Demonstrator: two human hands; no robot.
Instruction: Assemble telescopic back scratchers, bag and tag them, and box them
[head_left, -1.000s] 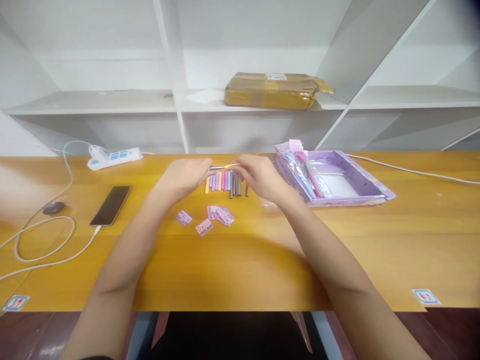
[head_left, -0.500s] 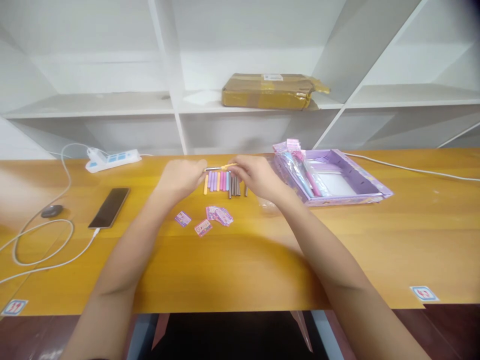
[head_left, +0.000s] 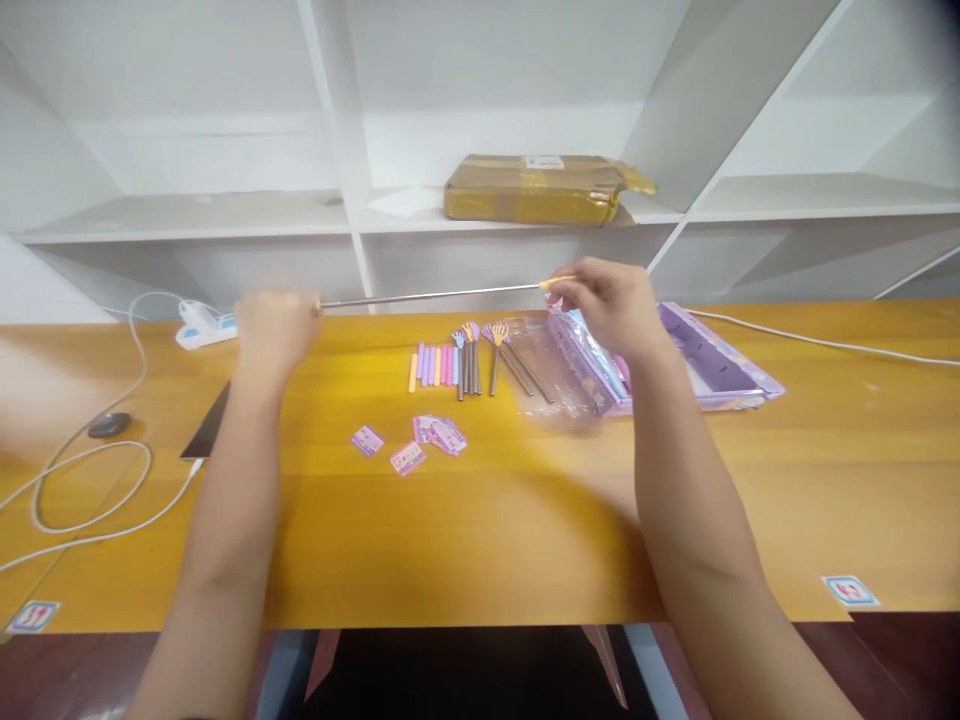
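Stretched out between my two hands is a thin metal telescopic back scratcher [head_left: 435, 296], lifted above the table. My left hand [head_left: 277, 325], blurred, is closed around one end. The fingers of my right hand [head_left: 611, 305] pinch its yellow end. Below lie several coloured tubes [head_left: 433, 366] in a row, yellow, purple, pink and blue. To their right are more back scratchers [head_left: 470, 362] with small hand-shaped heads and collapsed metal rods. One with a yellow head [head_left: 495, 360] lies beside two further rods. Small printed cards [head_left: 442, 434] lie nearer to me.
A purple box [head_left: 724, 397] with packaged items stands at right, a clear plastic bag [head_left: 562, 405] beside it. A phone [head_left: 206, 430], cables, a black mouse-like object [head_left: 109, 425] and a power strip [head_left: 202, 328] are at left. A taped carton [head_left: 536, 190] sits on the shelf.
My hands have moved far apart, left hand leftward and right hand rightward and up. The back scratcher's rod has drawn out from short to long. The hand-shaped heads are now uncovered.
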